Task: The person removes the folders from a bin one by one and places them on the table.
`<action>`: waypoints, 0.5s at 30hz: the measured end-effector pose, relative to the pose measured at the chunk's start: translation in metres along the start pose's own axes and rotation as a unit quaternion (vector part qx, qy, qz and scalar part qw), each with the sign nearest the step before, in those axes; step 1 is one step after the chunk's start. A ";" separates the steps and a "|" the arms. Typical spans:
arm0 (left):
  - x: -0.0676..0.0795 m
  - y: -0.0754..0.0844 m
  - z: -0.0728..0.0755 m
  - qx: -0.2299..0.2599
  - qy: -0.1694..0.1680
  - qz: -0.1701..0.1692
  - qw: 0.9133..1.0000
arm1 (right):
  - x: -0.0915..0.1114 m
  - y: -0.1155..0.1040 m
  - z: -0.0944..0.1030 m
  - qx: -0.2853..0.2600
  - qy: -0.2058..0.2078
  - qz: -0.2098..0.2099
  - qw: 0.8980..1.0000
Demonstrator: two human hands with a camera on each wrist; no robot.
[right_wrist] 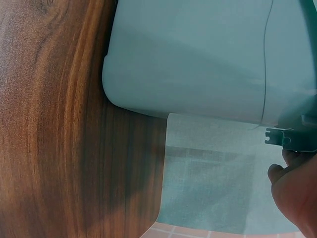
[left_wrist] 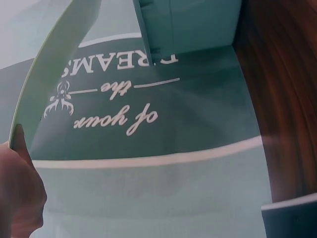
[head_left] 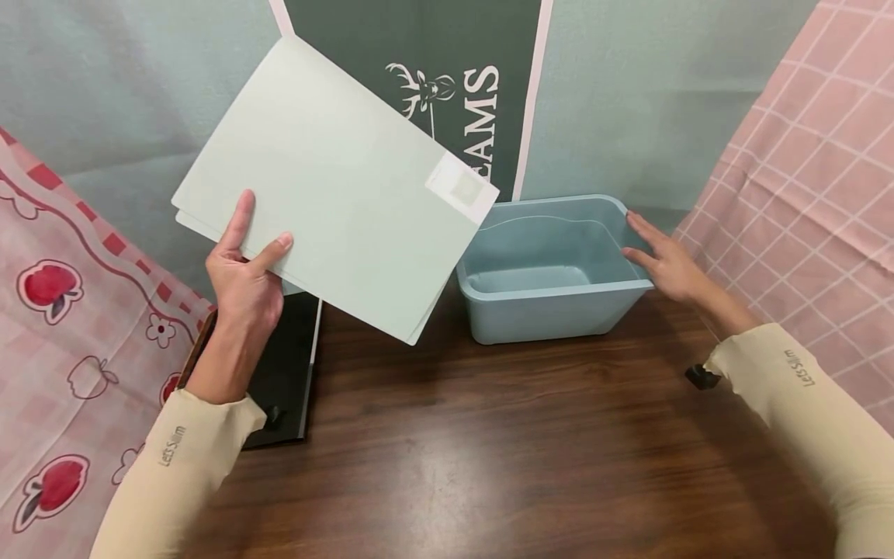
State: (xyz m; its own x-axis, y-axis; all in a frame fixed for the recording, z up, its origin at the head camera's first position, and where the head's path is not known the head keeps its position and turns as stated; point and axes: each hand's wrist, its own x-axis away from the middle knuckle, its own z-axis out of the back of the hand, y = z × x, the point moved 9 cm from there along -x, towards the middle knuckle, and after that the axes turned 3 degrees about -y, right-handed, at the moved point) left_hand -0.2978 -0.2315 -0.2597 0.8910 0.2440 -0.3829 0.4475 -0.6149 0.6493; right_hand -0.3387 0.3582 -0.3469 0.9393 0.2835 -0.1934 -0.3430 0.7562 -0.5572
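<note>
My left hand (head_left: 244,279) holds up a pale green folder (head_left: 335,186) by its lower left edge, the thumb lying on its face. The folder is tilted, its two layers slightly apart, with a white label (head_left: 462,186) near its right corner. In the left wrist view the folder (left_wrist: 54,64) appears nearly edge-on beside the hand (left_wrist: 20,193). My right hand (head_left: 667,264) grips the right end of a blue-grey plastic bin (head_left: 559,310), thumb over the rim; some fingers are hidden. The bin (right_wrist: 198,59) sits on the table, and its visible inside holds nothing.
A black flat-sided object (head_left: 282,380) lies under my left forearm at the table's left. Behind the brown wooden table (head_left: 447,450) hangs a green cloth (head_left: 670,93) with printed lettering. Pink cloths (head_left: 824,155) hang on both sides.
</note>
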 end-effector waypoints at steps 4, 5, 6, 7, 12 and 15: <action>0.000 0.009 0.006 0.004 -0.004 0.001 1.000 | -0.001 0.000 -0.002 0.004 -0.005 0.001 1.000; 0.000 0.011 0.008 0.007 -0.005 0.002 1.000 | -0.001 -0.001 -0.002 0.003 -0.006 0.001 1.000; 0.000 0.013 0.009 0.010 -0.007 0.003 1.000 | -0.001 -0.001 -0.003 0.002 -0.007 0.000 1.000; 0.000 0.014 0.011 0.013 -0.009 0.004 1.000 | -0.002 -0.002 -0.004 0.002 -0.008 0.001 1.000; 0.001 0.018 0.020 0.027 -0.013 0.022 0.999 | -0.005 -0.003 -0.003 0.003 -0.002 0.004 1.000; 0.002 0.018 0.028 0.028 -0.009 0.034 0.999 | -0.005 -0.003 -0.003 0.004 0.001 0.006 1.000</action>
State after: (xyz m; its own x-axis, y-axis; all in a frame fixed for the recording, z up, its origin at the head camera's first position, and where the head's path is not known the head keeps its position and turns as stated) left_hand -0.2898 -0.2633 -0.2672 0.9175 0.1861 -0.3515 0.3800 -0.6709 0.6367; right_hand -0.3422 0.3528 -0.3465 0.9349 0.2923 -0.2015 -0.3549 0.7568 -0.5489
